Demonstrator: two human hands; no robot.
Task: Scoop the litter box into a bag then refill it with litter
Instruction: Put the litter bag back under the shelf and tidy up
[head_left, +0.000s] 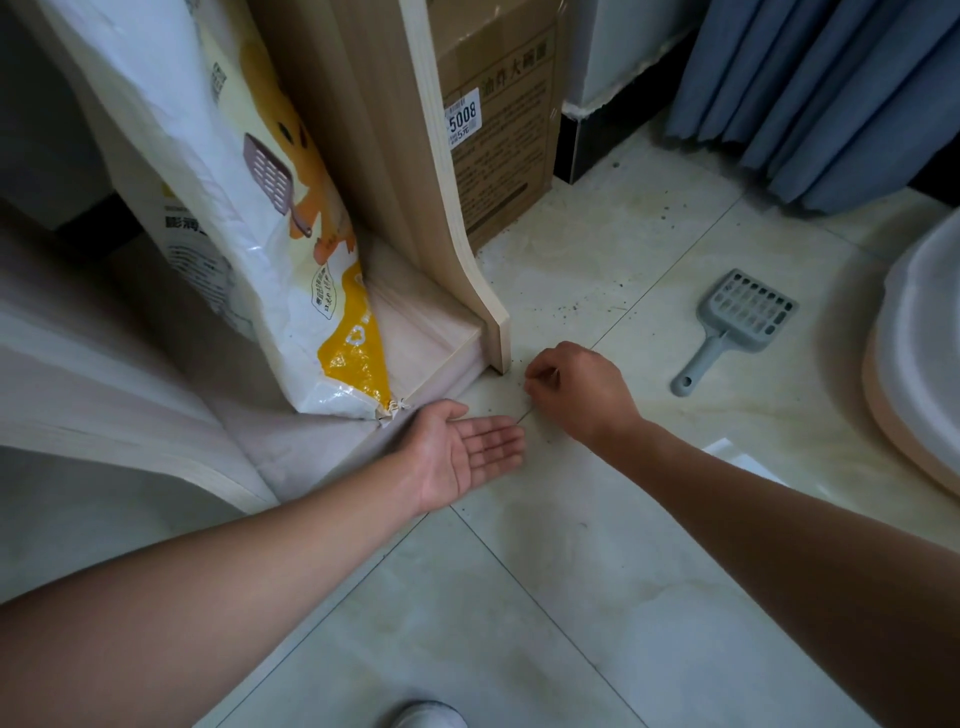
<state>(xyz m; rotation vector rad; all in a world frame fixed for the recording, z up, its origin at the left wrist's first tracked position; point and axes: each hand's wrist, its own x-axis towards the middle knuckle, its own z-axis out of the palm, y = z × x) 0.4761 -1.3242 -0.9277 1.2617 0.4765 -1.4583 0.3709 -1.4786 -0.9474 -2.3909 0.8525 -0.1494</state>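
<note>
Right hand (576, 389): fingers curled, knuckles up, thumb and fingertips pinching what looks like a thin strand (525, 413); too fine to identify. The hand hovers low over the tiled floor (519, 571), just beside the foot of the wooden panel (457, 208).

Left hand (462, 452): palm up, fingers straight and together, holding nothing, fingertips just under the strand's lower end.

Litter bag (223, 218), white and yellow, stands tilted on the low wooden ledge left of the panel; its crumpled bottom corner is just beside the left thumb.

Grey scoop (737, 325) lies flat on the floor, well apart to the right of the right hand, in neither grip.

Litter box (924, 364) sits at the right edge, beyond the scoop.

Dark grains (571, 309) are scattered near the panel.
</note>
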